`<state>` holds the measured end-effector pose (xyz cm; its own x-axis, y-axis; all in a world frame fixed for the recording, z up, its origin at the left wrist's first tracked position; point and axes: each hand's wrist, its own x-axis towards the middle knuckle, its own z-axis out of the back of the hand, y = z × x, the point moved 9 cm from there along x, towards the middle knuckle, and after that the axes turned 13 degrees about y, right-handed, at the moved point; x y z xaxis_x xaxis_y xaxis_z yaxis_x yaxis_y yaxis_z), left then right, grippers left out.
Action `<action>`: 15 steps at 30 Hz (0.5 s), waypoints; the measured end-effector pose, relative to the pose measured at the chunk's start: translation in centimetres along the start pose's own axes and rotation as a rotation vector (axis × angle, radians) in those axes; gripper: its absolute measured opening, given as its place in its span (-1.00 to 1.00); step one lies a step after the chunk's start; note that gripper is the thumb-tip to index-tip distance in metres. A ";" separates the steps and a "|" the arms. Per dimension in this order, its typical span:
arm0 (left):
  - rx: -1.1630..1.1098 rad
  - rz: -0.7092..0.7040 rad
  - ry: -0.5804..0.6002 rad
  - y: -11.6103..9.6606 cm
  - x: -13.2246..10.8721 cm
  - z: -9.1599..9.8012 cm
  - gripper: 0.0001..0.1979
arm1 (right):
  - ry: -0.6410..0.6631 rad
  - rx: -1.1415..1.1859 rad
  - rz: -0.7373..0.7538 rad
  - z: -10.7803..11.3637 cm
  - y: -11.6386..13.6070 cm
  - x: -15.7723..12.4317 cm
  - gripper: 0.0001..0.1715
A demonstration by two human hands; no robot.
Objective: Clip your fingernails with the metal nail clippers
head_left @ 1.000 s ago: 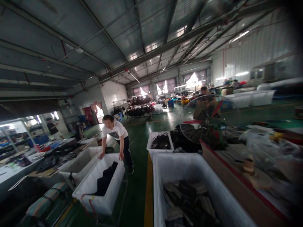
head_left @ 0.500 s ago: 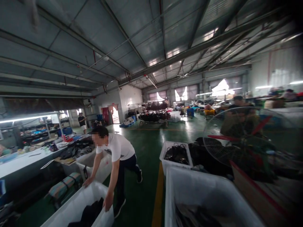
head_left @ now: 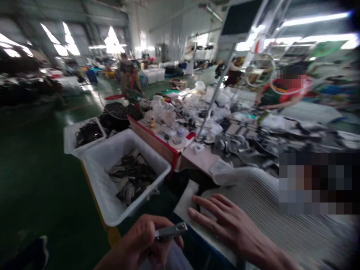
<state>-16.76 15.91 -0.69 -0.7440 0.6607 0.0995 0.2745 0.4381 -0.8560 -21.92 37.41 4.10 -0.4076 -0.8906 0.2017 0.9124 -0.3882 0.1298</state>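
My left hand (head_left: 146, 240), low in the middle of the view, is closed on a small silver metal tool (head_left: 171, 231) that looks like a nail clipper. Its end sticks out past my thumb. To the right, my right hand (head_left: 225, 225) is open, fingers stretched out over a pale strip of material (head_left: 187, 197). Beneath and beside this hand spreads a light ribbed sheet (head_left: 261, 195), slightly blurred.
Left of my hands stands a large white bin (head_left: 95, 180) with dark and grey pieces inside, and a smaller white bin (head_left: 70, 140) behind it. A cluttered table (head_left: 194, 155) holds plastic bags and straps. A person in red (head_left: 281, 93) leans over work at the right.
The view has swung right and down. Both my hands have come into sight, and the person pushing a white bin is out of view. The large bin now appears further left.
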 end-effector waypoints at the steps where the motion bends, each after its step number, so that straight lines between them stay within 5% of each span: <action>1: -0.022 0.030 0.020 1.4 0.6 0.6 -0.04 | 0.079 -0.043 0.007 -1.1 -0.3 -0.7 -0.24; 5: -0.023 0.107 0.039 4.0 0.3 2.1 0.00 | 0.086 -0.084 0.004 -2.0 -1.2 -1.5 -0.22; 15: 0.020 0.164 0.032 4.4 -0.4 2.7 -0.03 | 0.142 0.076 -0.034 -4.7 0.3 -2.9 -0.08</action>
<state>-16.90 15.88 -5.89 -0.6705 0.7414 -0.0266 0.3782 0.3107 -0.8720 -20.32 38.79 -1.06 -0.4235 -0.9041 0.0571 0.8906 -0.4040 0.2087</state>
